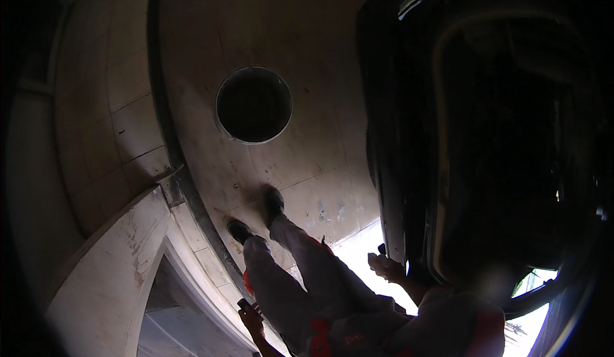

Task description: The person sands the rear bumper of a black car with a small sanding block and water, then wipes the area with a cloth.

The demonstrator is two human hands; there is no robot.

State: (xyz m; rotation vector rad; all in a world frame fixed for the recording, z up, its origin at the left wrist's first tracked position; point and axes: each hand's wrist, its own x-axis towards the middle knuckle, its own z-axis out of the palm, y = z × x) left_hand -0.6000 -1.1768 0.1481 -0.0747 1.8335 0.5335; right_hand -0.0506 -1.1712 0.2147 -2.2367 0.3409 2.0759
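Observation:
My left hand [253, 322] hangs low beside my left leg, its fingers closed round a small dark block-like object [243, 303] whose kind I cannot make out. My right hand [388, 268] is held out near the dark car [409, 165], fingers curled. A small dark thing [382, 249] shows at its fingertips; whether it is held is unclear in the shadow. Ahead of my dark shoes [275, 200] a round, dark-filled bucket [218, 121] with a pale rim stands on the tiled floor.
The car takes up the right side, its interior mostly black. Along the left runs a dark strip [167, 120] in the floor, with paler tiles [137, 126] beyond. A pale, stained wall or pillar [121, 254] rises at lower left. Bright daylight falls on the ground [358, 248] behind me.

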